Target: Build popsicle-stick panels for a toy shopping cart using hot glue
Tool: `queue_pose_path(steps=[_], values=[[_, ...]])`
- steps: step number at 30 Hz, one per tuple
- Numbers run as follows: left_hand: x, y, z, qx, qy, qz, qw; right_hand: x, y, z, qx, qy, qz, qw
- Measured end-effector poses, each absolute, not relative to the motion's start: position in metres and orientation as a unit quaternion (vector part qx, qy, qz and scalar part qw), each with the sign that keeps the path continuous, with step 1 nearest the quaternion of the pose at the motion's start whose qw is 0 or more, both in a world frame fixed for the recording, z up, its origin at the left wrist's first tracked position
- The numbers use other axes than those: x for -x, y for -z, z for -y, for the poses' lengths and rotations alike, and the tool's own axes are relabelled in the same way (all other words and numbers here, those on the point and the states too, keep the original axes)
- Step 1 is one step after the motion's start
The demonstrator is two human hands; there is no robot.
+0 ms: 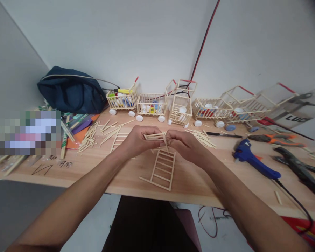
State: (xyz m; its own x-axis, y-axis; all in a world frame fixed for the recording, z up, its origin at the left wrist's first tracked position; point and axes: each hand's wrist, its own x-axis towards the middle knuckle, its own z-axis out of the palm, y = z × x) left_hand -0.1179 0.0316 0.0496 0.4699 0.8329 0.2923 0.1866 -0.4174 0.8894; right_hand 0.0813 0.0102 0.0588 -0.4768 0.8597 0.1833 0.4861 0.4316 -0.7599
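Between my two hands, above the middle of the table, is a small frame of thin wooden sticks [155,136]. My left hand [139,141] is closed around its left side, thumb below. With fingers pinched together, my right hand [182,142] grips its right end. The fingers cover part of the frame. Just below them, a ladder-shaped stick panel [162,171] lies flat on the wood. Another ladder-like panel [118,140] rests left of my left hand, partly covered by it.
Several stick-built carts [151,104] with white wheels line the wall. Loose sticks [90,138] lie left, more sticks [203,137] right. A blue glue gun [254,161], orange-handled pliers [275,138] and black-handled tool [299,171] occupy the right. A dark blue bag [72,91] stands back left.
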Motion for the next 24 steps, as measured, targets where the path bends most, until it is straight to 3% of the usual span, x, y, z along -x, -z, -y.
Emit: queue_pose_path(steps=[8,15,24], values=[[0.117,-0.049,-0.031,-0.715,-0.398,-0.350,0.456,-0.078,-0.056,-0.009,0.415,-0.265,0.813,0.312],[0.118,-0.047,-0.032,-0.701,-0.401,-0.349,0.475,-0.079,-0.053,-0.011,0.425,-0.312,0.783,0.331],[0.120,-0.045,-0.034,-0.660,-0.420,-0.354,0.513,-0.084,-0.069,-0.001,0.405,-0.118,0.844,0.332]])
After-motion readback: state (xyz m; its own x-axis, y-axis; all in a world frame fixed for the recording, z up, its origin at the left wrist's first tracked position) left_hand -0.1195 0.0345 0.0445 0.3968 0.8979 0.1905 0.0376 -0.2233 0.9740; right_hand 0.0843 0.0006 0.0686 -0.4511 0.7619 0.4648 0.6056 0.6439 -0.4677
